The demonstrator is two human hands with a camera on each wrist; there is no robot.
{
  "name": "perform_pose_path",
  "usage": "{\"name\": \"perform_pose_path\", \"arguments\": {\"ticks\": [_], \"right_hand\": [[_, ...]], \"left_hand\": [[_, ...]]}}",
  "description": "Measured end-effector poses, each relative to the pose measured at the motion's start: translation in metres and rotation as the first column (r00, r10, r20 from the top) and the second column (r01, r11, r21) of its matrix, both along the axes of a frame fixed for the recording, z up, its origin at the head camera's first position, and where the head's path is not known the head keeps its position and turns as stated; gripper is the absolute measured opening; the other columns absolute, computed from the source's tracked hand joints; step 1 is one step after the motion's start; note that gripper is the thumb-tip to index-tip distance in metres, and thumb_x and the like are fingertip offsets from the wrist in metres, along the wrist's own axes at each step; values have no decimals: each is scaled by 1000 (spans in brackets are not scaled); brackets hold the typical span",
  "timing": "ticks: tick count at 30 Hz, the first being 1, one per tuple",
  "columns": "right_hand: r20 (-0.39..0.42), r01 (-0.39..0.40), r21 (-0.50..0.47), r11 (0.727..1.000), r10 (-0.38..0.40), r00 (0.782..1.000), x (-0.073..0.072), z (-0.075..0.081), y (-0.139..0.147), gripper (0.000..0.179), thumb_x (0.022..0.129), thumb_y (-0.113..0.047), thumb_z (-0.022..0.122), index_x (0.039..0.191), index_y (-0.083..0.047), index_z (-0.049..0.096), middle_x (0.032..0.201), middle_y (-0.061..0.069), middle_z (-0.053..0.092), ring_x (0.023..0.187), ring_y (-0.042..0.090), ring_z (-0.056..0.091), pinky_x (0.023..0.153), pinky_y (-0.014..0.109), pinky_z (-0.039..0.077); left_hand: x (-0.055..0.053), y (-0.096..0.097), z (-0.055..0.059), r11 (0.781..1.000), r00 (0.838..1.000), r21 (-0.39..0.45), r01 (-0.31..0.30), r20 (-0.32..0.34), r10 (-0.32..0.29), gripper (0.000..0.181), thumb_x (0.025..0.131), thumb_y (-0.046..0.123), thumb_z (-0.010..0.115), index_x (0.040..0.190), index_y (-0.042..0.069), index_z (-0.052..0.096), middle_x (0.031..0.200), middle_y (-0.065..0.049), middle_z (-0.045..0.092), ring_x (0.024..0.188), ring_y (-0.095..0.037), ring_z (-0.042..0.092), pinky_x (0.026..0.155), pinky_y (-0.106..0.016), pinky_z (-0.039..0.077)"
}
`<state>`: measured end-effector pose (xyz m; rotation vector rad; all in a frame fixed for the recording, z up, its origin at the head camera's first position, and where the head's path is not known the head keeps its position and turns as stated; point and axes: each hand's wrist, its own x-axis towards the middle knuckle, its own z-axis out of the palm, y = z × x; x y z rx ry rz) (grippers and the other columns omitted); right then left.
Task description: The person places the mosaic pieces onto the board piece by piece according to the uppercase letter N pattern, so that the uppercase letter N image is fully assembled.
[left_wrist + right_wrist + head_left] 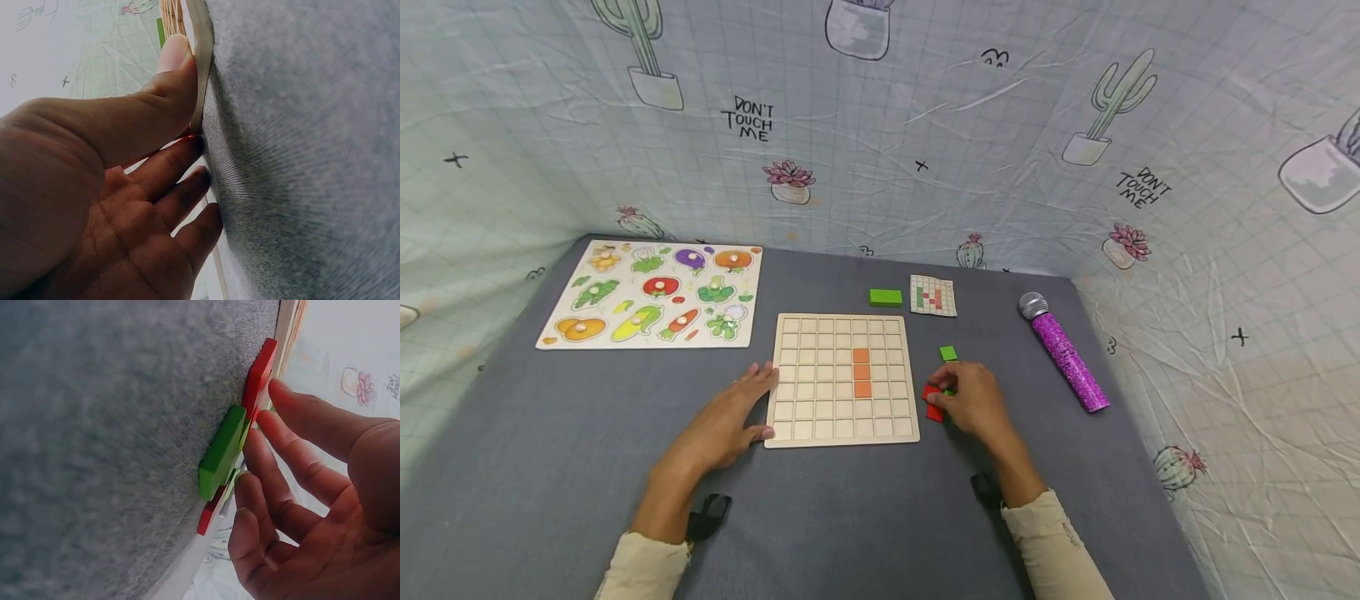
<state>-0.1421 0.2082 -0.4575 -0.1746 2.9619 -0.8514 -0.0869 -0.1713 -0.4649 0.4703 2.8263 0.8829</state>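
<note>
Grey bench [850,525]: midway between its side edges, a grid board [825,391] touches the left hand [730,417], grip wide; nearer the right edge, the right hand [972,398] meets red tiles [934,413], whether pinching we cannot tell.

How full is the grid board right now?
Partly filled: three orange tiles sit in one column of the board; its other cells look bare.

Right of board [824,389]: right hand [973,402] partly covers tiles [935,412], count unclear. Card [933,296] beyond board: pattern too small to read. Sleeves [1058,546] nearer than board: cut by head view's bottom edge.
</note>
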Motion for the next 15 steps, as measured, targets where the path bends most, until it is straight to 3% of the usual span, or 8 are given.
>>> {"name": "perform_pose_path", "arguments": {"ticks": [6,15], "right_hand": [[14,18,30,999,-18,1000,-3,2,-5,16,83,-17,92,95,-17,81,88,2,72,88,20,59,74,36,47],[-25,10,-11,1000,-11,1000,-4,4,-10,16,83,-12,91,91,-19,79,81,-1,67,82,19,58,72,33,44]], "left_hand": [[0,0,0,1000,1000,2,0,-3,0,87,88,7,85,161,-3,40,171,-23,34,160,-47,28,126,-67,29],[1,0,1,1000,1000,1,1,-8,-1,86,88,6,85,161,-3,40,171,-23,34,160,-47,29,126,-67,30]]}}
